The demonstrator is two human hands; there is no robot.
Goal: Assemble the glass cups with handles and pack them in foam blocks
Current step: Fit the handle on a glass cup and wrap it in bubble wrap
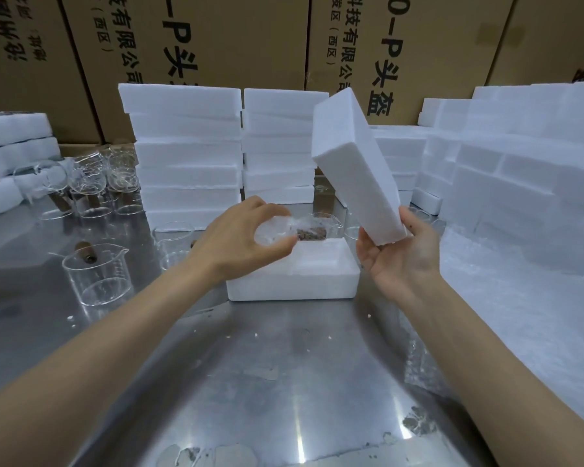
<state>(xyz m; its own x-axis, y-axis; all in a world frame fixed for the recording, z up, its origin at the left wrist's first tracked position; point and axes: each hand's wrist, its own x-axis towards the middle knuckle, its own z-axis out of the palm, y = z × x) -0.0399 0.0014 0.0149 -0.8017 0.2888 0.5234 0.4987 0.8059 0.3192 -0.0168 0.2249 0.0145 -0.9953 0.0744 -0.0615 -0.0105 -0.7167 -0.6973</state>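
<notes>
Steel table (284, 365), foam tray (294, 281) hollow; left grip (246, 241) around glass cup (284, 230), right grip (398, 254) clasping foam lid (354, 163).

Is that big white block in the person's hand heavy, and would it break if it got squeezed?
Probably very light: the right hand holds the foam block up tilted by only its bottom end. It looks stiff, since it stays straight with nothing under the rest. Hard squeezing would likely dent or crumble it; small white crumbs lie scattered on the metal table.
</notes>
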